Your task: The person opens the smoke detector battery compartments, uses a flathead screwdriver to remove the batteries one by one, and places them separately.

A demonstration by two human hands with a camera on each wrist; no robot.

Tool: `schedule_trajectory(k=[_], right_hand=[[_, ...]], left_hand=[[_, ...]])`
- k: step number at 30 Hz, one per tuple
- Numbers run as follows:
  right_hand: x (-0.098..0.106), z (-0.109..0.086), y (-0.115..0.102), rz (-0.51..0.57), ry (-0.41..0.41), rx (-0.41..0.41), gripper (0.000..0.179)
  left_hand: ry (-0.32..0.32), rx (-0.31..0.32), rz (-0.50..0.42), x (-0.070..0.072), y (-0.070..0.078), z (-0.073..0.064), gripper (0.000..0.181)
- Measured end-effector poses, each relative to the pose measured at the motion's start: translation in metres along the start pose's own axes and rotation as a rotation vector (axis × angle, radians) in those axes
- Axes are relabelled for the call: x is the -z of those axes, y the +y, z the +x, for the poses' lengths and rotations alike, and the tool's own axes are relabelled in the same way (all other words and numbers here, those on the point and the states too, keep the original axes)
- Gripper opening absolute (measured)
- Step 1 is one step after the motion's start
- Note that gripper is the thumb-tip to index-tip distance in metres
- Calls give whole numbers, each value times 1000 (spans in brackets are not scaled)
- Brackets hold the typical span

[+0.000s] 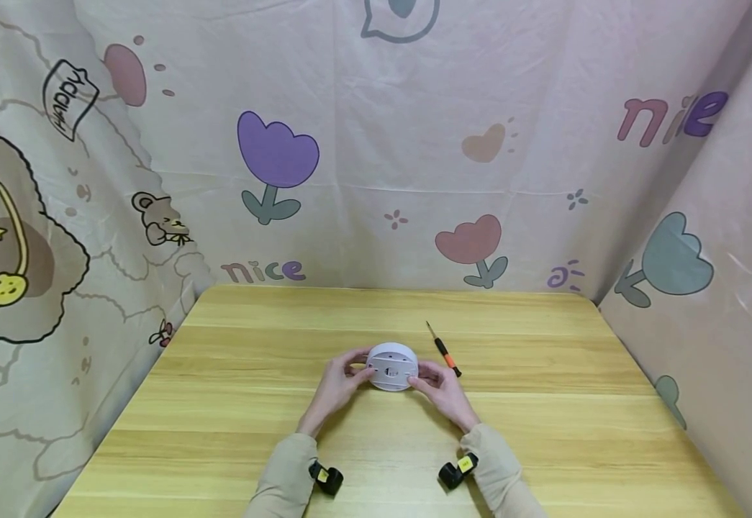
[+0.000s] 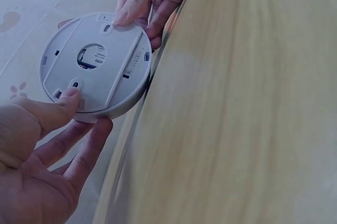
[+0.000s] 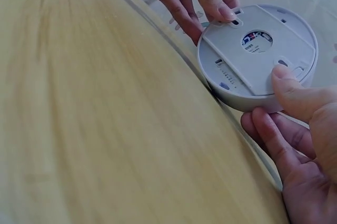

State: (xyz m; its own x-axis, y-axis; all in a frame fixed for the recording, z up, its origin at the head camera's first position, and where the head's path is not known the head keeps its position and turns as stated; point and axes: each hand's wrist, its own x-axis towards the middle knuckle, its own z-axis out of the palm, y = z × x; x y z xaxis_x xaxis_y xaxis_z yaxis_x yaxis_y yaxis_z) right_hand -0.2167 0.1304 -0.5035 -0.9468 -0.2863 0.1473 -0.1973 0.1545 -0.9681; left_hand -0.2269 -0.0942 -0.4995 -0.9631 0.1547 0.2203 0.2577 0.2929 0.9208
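Note:
Both hands hold a round white device [image 1: 393, 383], shaped like a smoke alarm, with its flat back turned up toward the head camera. A central round hole [image 2: 92, 56] in that back shows a printed label and wires, and a mounting plate [image 3: 253, 71] with slots spans it. My left hand [image 1: 340, 383] grips one edge, thumb [image 2: 69, 100] on the plate and fingers beneath the rim. On the opposite edge my right hand [image 1: 443, 392] pinches it the same way, its thumb [image 3: 288, 84] beside a slot. The front of the device is hidden.
Behind the right hand a screwdriver [image 1: 444, 350] with a black and orange handle lies on the wooden table [image 1: 220, 403], its tip pointing to the back. A printed curtain [image 1: 350, 108] hangs behind the table and along both sides. Black wrist cameras sit at both sleeves.

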Motion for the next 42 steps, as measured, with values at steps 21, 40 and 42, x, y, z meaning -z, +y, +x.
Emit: schedule_trajectory(k=[21, 40, 42], right_hand=[[-2, -2, -1, 14, 26, -7, 35], [0, 0, 3, 9, 7, 49, 51], [0, -1, 2, -2, 2, 54, 51]], left_hand=[[-96, 38, -75, 6, 32, -10, 36], [-83, 65, 26, -1, -2, -3, 38], [-93, 72, 23, 0, -2, -3, 38]])
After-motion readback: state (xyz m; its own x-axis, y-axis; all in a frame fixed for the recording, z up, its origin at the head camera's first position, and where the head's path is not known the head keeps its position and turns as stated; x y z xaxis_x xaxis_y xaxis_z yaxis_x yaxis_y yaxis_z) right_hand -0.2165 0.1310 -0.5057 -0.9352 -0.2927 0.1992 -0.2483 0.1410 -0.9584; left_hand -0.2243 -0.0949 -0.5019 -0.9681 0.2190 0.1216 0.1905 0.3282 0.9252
